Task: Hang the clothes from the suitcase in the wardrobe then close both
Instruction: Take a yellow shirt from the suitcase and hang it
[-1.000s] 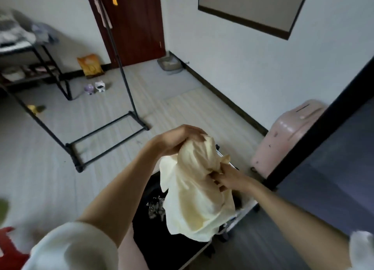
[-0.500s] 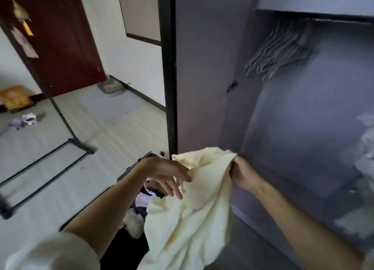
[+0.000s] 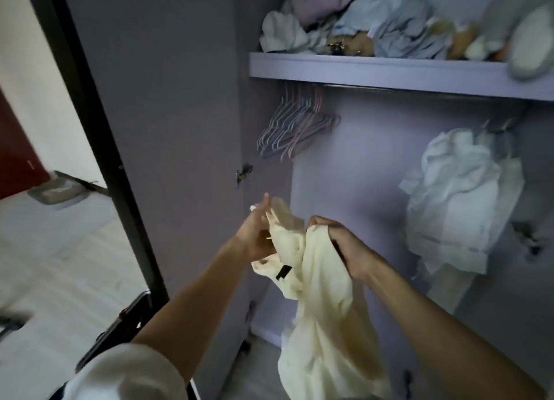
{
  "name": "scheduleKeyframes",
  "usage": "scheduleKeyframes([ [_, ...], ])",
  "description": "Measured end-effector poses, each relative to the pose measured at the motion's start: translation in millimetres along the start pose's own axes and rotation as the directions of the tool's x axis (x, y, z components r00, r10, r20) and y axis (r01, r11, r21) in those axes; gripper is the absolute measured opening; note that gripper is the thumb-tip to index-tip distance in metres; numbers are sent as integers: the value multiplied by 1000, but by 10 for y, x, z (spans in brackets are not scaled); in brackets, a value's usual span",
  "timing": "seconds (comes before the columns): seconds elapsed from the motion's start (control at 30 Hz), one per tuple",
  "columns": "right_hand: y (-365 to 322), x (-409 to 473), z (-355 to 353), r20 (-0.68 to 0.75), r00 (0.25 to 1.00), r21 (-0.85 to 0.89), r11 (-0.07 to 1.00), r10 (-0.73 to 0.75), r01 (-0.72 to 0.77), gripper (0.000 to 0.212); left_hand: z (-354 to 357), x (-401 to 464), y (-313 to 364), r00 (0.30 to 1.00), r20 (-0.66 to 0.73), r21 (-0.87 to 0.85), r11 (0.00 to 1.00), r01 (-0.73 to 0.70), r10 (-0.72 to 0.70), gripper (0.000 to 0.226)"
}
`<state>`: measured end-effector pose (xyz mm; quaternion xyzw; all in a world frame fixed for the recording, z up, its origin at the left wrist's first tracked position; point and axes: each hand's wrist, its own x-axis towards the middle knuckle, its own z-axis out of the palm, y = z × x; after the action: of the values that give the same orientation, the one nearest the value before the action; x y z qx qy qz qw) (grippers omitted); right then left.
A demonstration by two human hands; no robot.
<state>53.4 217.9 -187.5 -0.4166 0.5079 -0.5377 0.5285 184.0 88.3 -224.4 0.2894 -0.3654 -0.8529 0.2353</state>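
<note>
1. now that the view has swung off the floor and the suitcase and up into the open wardrobe [image 3: 359,159], the cream garment [image 3: 317,294] has come along with it, so it is out of the case and in front of the rail.
2. the right hand [image 3: 344,246] has its fingers curled round a bunched fold at the top of the garment; the rest hangs down toward the wardrobe floor.
3. the left hand [image 3: 256,234] holds the near-left edge of the cloth, with the fingers reaching up and partly straight. a moment ago they were loose over the fabric; now they seem to be working into an opening, though i cannot tell how firm that hold is.
4. a cluster of bare hangers [image 3: 296,129] sits on the rail [image 3: 419,89] at far left, above and well apart from both hands. a pale garment [image 3: 455,201] already hangs to the right.
5. the shelf [image 3: 389,72] above the rail carries crumpled clothes.
6. only a dark edge of the suitcase [image 3: 120,324] shows at near left, and it looks open.
7. judgement: the step in hand is finding the neck before reaching for a hanger. the hanging is partly done, and both closings are left.
</note>
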Motion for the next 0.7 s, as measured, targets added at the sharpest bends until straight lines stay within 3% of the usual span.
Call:
scheduleKeyframes([
  [0.07,-28,31,-79,-26,999,-65,998,-20,18,32,115,140,119,997,-26,133,989,-66,70,29],
  [0.13,-98,166,-246,-128,991,-85,996,-28,17,29,269,325,314,981,-125,223,968,-119,149,14],
  [0.2,-201,315,-422,-250,968,-184,983,-27,-20,19,414,476,554,959,-169,245,952,-182,227,21],
  [0.3,-329,529,-634,-292,956,-326,941,-10,-90,38,622,680,899,938,-110,345,898,-273,328,28],
  [0.5,-331,991,-787,-299,951,-216,966,74,-143,11,691,1028,1299,867,-43,546,739,-395,496,38],
  [0.7,-304,1583,-1008,-488,870,-180,967,71,-180,24,453,1270,1549,773,-88,664,615,-424,628,40],
])
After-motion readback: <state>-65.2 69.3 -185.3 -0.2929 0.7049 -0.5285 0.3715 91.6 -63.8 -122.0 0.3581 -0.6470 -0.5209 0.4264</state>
